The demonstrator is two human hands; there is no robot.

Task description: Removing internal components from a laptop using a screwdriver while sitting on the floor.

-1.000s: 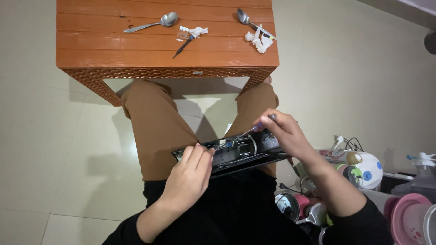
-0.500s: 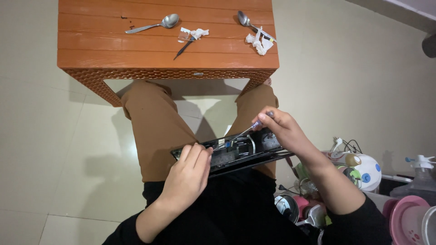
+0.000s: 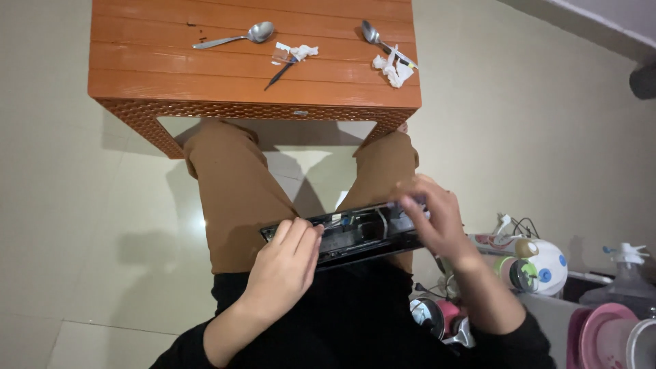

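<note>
Lap (image 3: pixel 239 205): black device (image 3: pixel 355 236) under left hand (image 3: pixel 283 263), right hand (image 3: pixel 437 222).

Two hands, left (image 3: pixel 283 263) and right (image 3: pixel 437 222), with fingers on one black device (image 3: pixel 355 236). Beyond the fingers stands one table (image 3: pixel 171 68) bearing two spoons (image 3: pixel 236 37) (image 3: pixel 372 34), two crumpled paper scraps (image 3: pixel 301 51) (image 3: pixel 391 68) and one dark pen (image 3: pixel 277 74).
</note>
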